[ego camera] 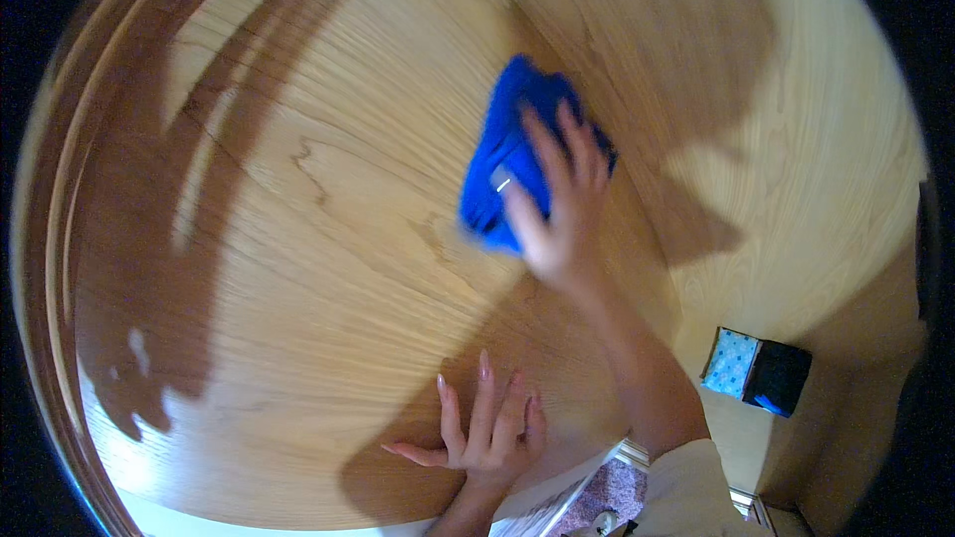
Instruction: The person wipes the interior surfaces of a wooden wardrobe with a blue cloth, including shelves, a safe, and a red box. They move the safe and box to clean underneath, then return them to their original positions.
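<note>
A bright blue cloth point(496, 127) is bunched under my right hand point(563, 216). The fingers and thumb are spread over it, pressing it to a pale wood-grain panel point(336, 298). Both the cloth and the hand look slightly blurred. Lower down, my left hand point(492, 432) has its fingers apart against the same panel and holds nothing. The shadow of my arm and hand falls across the wood around it.
A second wood-grain surface point(806, 186) meets the panel along a seam at right. On it sits a small item, half blue-patterned point(731, 363) and half black point(780, 377). Moulded wooden trim point(63, 239) curves down the left. Purple carpet point(608, 492) shows below.
</note>
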Motion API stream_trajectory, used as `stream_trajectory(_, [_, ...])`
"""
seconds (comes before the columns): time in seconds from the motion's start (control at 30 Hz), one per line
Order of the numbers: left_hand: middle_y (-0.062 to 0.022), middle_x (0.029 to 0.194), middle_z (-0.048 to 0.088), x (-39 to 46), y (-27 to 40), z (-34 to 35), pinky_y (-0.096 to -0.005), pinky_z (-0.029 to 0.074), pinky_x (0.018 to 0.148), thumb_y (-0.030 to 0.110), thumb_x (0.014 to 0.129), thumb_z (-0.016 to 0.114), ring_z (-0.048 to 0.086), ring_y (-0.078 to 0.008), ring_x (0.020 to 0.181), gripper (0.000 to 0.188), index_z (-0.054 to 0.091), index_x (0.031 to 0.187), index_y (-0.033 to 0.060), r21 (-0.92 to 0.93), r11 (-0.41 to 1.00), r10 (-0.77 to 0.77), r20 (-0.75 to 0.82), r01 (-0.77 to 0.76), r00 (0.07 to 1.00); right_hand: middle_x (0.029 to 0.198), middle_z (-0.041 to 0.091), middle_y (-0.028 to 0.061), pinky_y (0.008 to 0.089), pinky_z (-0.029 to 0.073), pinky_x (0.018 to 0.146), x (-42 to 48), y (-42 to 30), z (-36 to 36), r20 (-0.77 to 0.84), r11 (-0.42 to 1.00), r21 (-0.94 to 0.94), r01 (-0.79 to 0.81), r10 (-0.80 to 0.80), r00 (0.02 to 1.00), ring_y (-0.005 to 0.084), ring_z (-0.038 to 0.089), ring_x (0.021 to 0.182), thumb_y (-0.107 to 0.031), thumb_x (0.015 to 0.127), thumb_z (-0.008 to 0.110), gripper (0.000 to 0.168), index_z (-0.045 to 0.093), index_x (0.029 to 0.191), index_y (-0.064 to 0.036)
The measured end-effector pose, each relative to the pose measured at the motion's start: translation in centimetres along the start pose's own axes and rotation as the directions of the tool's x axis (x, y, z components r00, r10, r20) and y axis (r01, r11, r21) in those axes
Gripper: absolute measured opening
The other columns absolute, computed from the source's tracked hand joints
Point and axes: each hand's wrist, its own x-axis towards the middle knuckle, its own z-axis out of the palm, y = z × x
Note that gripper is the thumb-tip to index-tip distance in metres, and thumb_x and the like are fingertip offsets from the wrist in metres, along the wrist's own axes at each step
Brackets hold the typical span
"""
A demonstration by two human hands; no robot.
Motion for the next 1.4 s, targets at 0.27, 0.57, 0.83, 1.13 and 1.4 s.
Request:
stream_trajectory(0.27, [0.0012,0.116,0.059,-0.8,-0.1,0.0,-0.0698,-0.012,0.095,0.041,0.077,0.059,0.039,-0.0282,0.124,0.028,0.063,0.098,0.0228,-0.114,0.993,-0.03,-0.036,0.026,0.999,0.138,0.031,0.0199,0.0547,0.02,0.1,-8.8,3.3,-1.8,0.053,0.983,-0.065,-0.172,0.175,0.983,0.042,0.029,0.123,-0.045,0.081,0.057,0.06,0.042,0.132,-0.017])
stream_trajectory(0.57, [-0.0024,0.118,0.058,-2.3,-1.5,0.4,-0.0649,-0.009,0.1,0.038,0.069,0.065,0.029,-0.0265,0.129,0.046,0.059,0.107,0.0139,-0.312,0.95,-0.078,-0.186,0.016,0.98,0.136,0.036,0.0159,0.0593,0.022,0.097,-6.4,-5.9,-0.8,0.047,0.99,0.131,0.059,-0.066,0.997,0.043,0.029,0.123,-0.048,0.077,0.059,0.051,0.055,0.121,-0.023])
stream_trajectory(0.83, [-0.0089,0.115,0.057,-1.0,-1.1,-1.0,-0.0571,0.007,0.106,0.018,0.072,0.063,0.042,-0.0296,0.118,0.041,0.053,0.111,0.0073,-0.529,0.848,-0.121,-0.241,-0.026,0.963,0.14,0.03,0.0172,0.0588,0.02,0.098,-18.0,-4.2,-2.5,0.043,0.971,-0.09,-0.222,0.227,0.973,0.0436,0.027,0.124,-0.05,0.083,0.049,0.053,0.048,0.128,-0.024])
stream_trajectory(1.13, [-0.0053,0.106,0.062,-6.6,-7.5,-7.2,-0.0583,0.001,0.107,0.019,0.074,0.057,0.037,-0.0318,0.124,0.03,0.061,0.103,0.0124,-0.455,0.89,-0.051,-0.165,-0.03,0.985,0.138,0.032,0.0195,0.0597,0.015,0.1,-6.2,-10.4,-0.7,0.011,0.987,0.016,-0.16,0.16,0.987,0.0456,0.026,0.124,-0.047,0.082,0.052,0.051,0.049,0.128,-0.024])
stream_trajectory(1.4, [-0.0085,0.116,0.056,-9.2,-8.9,-9.0,-0.06,-0.01,0.103,0.016,0.076,0.053,0.017,-0.0366,0.134,0.024,0.06,0.099,0.0116,-0.297,0.948,-0.173,-0.185,0.113,0.967,0.141,0.025,0.0233,0.0683,0.009,0.095,-17.4,-15.5,-3.6,0.182,0.992,0.019,-0.124,0.119,0.976,0.0468,0.021,0.126,-0.053,0.083,0.05,0.054,0.048,0.129,-0.026])
